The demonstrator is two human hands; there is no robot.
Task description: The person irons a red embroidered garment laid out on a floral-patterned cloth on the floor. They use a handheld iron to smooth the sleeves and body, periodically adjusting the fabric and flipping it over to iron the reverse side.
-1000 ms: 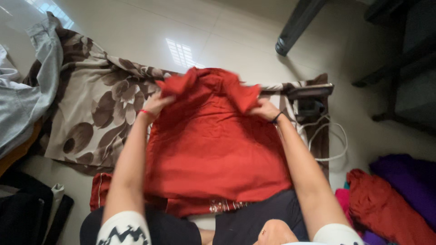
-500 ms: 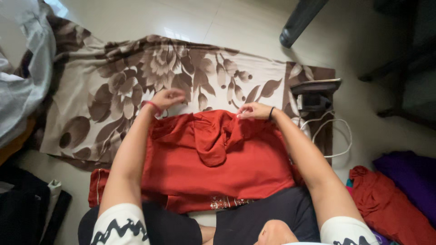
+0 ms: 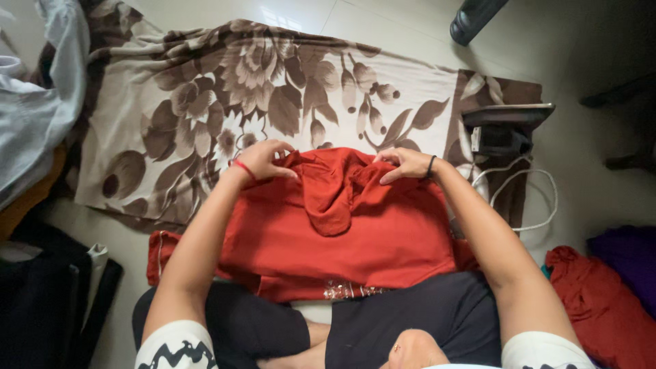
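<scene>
A red garment lies folded across my lap and onto the brown floral cloth spread over the floor. My left hand pinches the garment's upper left edge. My right hand grips its upper right edge. Between the two hands a folded flap of the red fabric hangs down over the middle of the garment.
A clothes iron with a white cord rests at the cloth's right end. Grey clothes are heaped at the left, dark ones at lower left, red and purple cloth at the right. A dark furniture leg stands behind.
Both hands have brought the raised red garment down toward my lap, folding its top over. The floral cloth behind it is now uncovered.
</scene>
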